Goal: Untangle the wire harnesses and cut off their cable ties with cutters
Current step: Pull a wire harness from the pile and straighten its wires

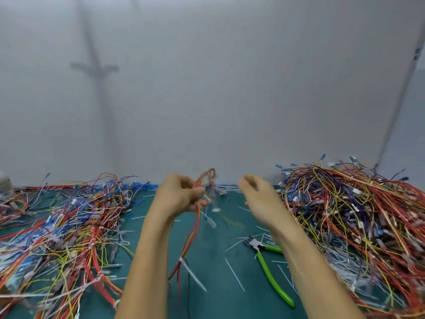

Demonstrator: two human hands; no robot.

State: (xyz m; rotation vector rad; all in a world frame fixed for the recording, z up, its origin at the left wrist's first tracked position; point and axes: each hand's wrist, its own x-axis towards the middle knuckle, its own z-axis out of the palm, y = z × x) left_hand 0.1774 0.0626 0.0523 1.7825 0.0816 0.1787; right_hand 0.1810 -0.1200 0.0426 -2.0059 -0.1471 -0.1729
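While its lower strands dangle toward the green mat (218, 261), a wire harness (195, 226) hangs from a person's left hand (179, 194), whose fingers curl round its upper part. A white cable tie (190, 272) binds the strands low down, its tail sticking out. Green-handled cutters (264, 259) lie untouched on the mat just right of it, among trimmed tie offcuts (234, 275). The right hand (259, 199), fingers loosely spread, holds nothing and hovers beside the left. Blur hides the harness's top, so whether it is knotted there cannot be told. The wires look light, limp and springy, likely to snag; the bound section beside the tie seems the firmest place to grip for cutting. Tangled heaps, a left pile (69, 226) and a right pile (356, 215), flank the mat before a grey wall (230, 88). No brand or writing is legible.
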